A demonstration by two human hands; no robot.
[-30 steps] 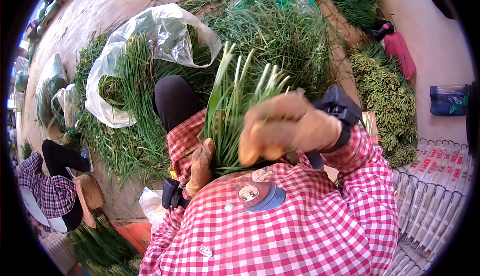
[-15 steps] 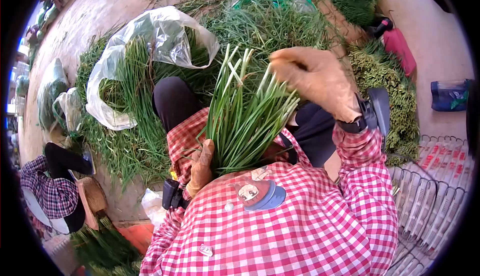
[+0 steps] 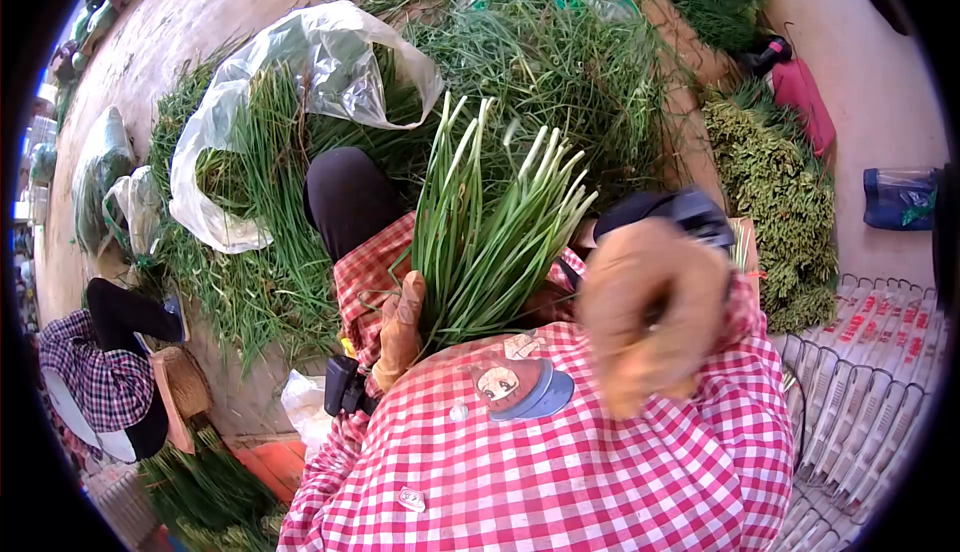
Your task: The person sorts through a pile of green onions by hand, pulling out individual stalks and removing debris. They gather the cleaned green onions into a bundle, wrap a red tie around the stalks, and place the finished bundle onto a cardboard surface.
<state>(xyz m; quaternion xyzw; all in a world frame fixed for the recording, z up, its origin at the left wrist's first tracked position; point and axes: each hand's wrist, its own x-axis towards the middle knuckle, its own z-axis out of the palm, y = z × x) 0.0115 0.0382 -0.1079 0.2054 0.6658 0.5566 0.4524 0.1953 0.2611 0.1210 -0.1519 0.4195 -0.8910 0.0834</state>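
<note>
My left hand [image 3: 400, 324], in a tan glove, is closed around the lower part of a bunch of green chives [image 3: 490, 227] against my lap. The pale stem ends fan out upward, away from my body. To the right of the bunch and apart from it, my right hand [image 3: 655, 312] hangs over my checked shirt, also gloved in tan. Its fingers curl into a ring with thumb and fingertips close together. Motion smears it, and anything between the fingertips cannot be made out.
Loose chives [image 3: 560, 82] lie heaped before me, partly inside a clear plastic bag [image 3: 345, 62]. Bundled greens [image 3: 770, 192] line the right side by a metal wire rack [image 3: 860, 382]. A co-worker in a checked shirt [image 3: 100, 367] sits at the left.
My right hand has left the pale stem ends and swung down toward my chest, on the right. My left hand keeps the bunch in nearly the same place.
</note>
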